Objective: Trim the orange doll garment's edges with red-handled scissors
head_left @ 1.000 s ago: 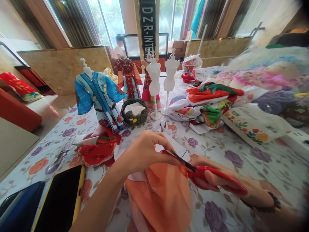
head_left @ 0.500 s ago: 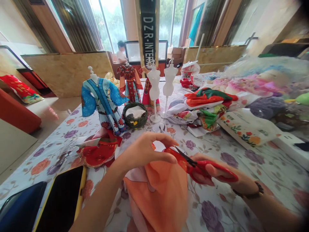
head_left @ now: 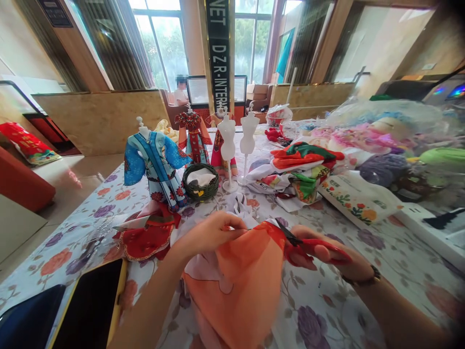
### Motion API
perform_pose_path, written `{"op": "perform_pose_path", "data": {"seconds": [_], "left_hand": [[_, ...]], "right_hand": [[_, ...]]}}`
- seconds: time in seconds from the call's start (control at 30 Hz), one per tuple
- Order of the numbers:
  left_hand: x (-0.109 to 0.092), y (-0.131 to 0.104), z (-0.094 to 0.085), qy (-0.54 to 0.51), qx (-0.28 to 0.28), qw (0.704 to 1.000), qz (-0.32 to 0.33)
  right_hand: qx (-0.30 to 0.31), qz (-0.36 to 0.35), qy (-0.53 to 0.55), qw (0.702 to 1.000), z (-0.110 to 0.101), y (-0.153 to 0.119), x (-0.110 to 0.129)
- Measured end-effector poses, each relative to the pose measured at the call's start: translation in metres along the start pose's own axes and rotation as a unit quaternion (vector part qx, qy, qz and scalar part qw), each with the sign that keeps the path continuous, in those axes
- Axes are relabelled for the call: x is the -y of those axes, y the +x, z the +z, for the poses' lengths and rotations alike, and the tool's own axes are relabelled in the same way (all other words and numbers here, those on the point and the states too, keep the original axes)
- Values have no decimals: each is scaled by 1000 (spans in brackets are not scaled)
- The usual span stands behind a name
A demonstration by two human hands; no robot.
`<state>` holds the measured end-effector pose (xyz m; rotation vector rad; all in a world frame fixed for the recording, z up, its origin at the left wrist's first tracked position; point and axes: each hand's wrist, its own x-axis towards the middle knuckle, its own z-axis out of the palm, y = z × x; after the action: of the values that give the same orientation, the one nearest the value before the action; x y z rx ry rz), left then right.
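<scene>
My left hand [head_left: 214, 233] pinches the upper edge of an orange cloth [head_left: 250, 276] with white parts, which hangs down towards the table's front. To its right, my right hand [head_left: 319, 252] grips the red handles of a pair of scissors [head_left: 296, 241]. Their dark blades point up and left and lie at the cloth's upper right corner. Whether the blades have fabric between them is too small to tell. A dark bracelet circles my right wrist.
Dolls' robes, a blue one [head_left: 156, 160] among them, and two white mannequins [head_left: 228, 140] stand beyond a green basket [head_left: 201, 182]. Folded fabrics [head_left: 301, 167] lie right, phones [head_left: 90, 305] front left. A person [head_left: 180, 92] is in the background.
My left thumb and fingers, apart before, have closed on the cloth's edge. The cloth is spread wider towards the scissors, and the view has tilted up slightly.
</scene>
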<state>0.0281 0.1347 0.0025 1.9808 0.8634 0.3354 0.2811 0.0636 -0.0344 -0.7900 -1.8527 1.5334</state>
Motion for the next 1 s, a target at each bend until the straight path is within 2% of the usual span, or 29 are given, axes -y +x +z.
{"op": "perform_pose_path", "data": {"seconds": [0.1, 0.23, 0.33, 0.53, 0.77, 1.0], "left_hand": [[-1, 1, -2, -32, -56, 998, 10], [-6, -1, -7, -78, -147, 986, 19], [-15, -7, -12, -101, -191, 976, 28], [-33, -21, -15, -120, -251, 960, 35], [-37, -28, -17, -103, -300, 948, 29], [-55, -30, -22, -40, -340, 939, 38]], "right_hand": [[-32, -6, 29, 999, -4, 2, -4], [-3, 14, 38, 999, -14, 11, -10], [4, 34, 25, 999, -18, 17, -9], [-10, 34, -50, 998, -15, 19, 1], [-41, -11, -173, 984, -16, 22, 9], [-36, -28, -237, 970, -14, 22, 7]]}}
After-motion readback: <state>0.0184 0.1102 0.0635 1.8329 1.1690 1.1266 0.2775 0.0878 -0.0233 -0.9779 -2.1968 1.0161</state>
